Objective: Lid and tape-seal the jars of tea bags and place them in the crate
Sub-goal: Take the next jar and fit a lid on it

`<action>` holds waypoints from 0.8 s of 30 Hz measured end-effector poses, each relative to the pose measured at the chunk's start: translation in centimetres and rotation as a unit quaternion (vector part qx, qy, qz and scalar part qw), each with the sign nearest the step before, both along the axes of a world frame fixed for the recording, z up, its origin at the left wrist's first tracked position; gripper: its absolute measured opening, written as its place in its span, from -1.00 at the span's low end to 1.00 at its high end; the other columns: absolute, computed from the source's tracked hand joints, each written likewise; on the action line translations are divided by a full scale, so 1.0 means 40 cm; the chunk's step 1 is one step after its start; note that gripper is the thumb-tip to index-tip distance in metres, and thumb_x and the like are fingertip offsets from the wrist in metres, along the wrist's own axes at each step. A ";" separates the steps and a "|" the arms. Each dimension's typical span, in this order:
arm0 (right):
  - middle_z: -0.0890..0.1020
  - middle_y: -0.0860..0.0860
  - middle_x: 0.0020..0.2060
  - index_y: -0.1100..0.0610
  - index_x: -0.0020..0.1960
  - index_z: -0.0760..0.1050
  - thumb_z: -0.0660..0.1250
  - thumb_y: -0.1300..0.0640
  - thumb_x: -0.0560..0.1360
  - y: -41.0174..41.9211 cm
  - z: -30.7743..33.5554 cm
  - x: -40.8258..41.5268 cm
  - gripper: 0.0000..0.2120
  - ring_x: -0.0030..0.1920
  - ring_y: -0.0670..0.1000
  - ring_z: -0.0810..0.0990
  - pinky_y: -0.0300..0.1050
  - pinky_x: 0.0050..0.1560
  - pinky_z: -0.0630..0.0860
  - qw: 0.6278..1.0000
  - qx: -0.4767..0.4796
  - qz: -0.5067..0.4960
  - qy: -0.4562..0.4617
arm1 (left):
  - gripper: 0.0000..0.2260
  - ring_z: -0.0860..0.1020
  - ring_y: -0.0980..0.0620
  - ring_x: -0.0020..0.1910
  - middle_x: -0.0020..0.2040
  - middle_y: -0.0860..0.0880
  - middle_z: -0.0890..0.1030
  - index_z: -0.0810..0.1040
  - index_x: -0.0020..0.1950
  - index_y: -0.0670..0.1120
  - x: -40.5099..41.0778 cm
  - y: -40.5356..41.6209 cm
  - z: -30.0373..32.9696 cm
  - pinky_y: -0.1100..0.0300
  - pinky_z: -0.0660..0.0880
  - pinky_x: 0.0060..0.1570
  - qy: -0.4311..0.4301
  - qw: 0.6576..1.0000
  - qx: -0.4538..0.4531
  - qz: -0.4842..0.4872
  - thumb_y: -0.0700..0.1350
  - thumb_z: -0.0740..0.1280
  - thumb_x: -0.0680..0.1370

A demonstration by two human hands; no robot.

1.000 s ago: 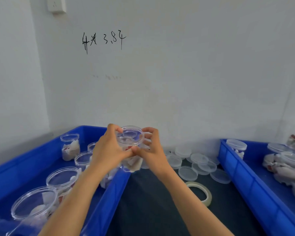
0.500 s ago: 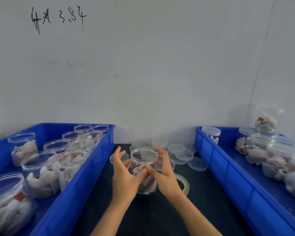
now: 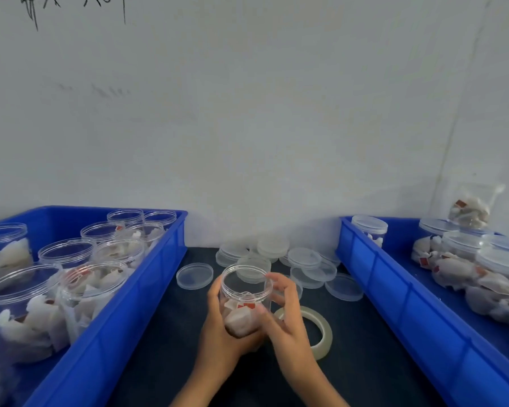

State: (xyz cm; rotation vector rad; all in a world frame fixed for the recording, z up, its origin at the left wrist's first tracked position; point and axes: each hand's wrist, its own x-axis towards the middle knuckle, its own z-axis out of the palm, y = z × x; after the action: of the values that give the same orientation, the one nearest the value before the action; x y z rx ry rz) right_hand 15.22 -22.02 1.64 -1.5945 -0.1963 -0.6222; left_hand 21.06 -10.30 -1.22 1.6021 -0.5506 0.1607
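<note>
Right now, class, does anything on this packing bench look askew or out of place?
Yes. In the right crate, lidded jars lie toppled on their sides, while one jar stands upright. The loose lids are heaped unevenly by the wall.

Dark table point(image 3: 159, 356) with two blue crates point(image 3: 124, 327) point(image 3: 417, 315), loose clear lids point(image 3: 303, 257), a tape roll point(image 3: 321, 327).

A single head-worn wide-angle view looks forward and down from close above the dark table point(image 3: 165, 342), facing the white wall point(image 3: 262, 127) at 12 o'clock. Blue crates flank at 9 point(image 3: 124, 312) and 3 o'clock point(image 3: 400, 304); edges appear blurred, probably lens distortion.
</note>
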 end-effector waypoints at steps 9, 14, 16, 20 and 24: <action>0.27 0.12 0.36 0.11 0.39 0.17 0.43 0.13 0.46 -0.177 0.005 0.171 -0.38 0.31 0.07 0.33 -0.13 0.17 0.38 0.917 -0.230 -0.233 0.229 | 0.01 0.55 0.24 0.16 0.21 0.26 0.55 0.18 0.40 0.46 -0.002 0.009 -0.007 0.32 0.48 0.11 -0.045 0.999 -0.016 0.006 -0.05 0.66 0.16; 0.14 0.20 0.46 0.10 0.48 -0.02 0.38 -0.24 0.40 -0.171 -0.020 0.247 -0.12 0.45 0.23 0.13 0.19 0.39 0.25 0.839 -0.366 -0.217 0.340 | -0.01 0.58 0.26 0.08 0.12 0.32 0.58 0.21 0.37 0.49 -0.005 0.005 -0.009 0.42 0.50 -0.02 -0.030 0.999 -0.025 0.009 -0.03 0.67 0.14; 0.14 0.18 0.47 0.12 0.50 -0.05 0.34 -0.34 0.37 -0.163 -0.024 0.264 -0.04 0.45 0.24 0.11 0.19 0.38 0.23 0.802 -0.409 -0.247 0.357 | -0.02 0.59 0.26 0.06 0.11 0.33 0.57 0.21 0.38 0.47 -0.002 0.005 -0.009 0.42 0.51 -0.07 -0.023 0.999 -0.037 0.004 -0.09 0.67 0.17; 0.21 0.18 0.43 0.14 0.47 0.03 0.31 -0.37 0.37 -0.150 -0.030 0.276 -0.08 0.40 0.24 0.19 0.14 0.33 0.25 0.778 -0.445 -0.286 0.339 | -0.02 0.62 0.19 0.03 0.08 0.26 0.60 0.23 0.39 0.42 0.002 0.003 -0.009 0.35 0.55 -0.09 -0.007 0.999 -0.054 0.004 -0.18 0.66 0.20; 0.21 0.17 0.38 0.05 0.44 0.07 0.38 -0.31 0.35 -0.153 -0.024 0.268 -0.13 0.38 0.23 0.18 0.11 0.36 0.24 0.830 -0.408 -0.231 0.303 | -0.02 0.63 0.17 0.00 0.05 0.22 0.62 0.22 0.41 0.37 -0.002 0.004 -0.007 0.30 0.56 -0.07 0.002 0.999 -0.053 0.011 -0.20 0.65 0.20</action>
State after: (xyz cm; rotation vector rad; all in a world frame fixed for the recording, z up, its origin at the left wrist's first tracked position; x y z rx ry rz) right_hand 25.95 -28.15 0.67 -2.6352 0.4889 -0.3589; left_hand 20.98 -10.15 -1.50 1.5061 -0.5137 0.1991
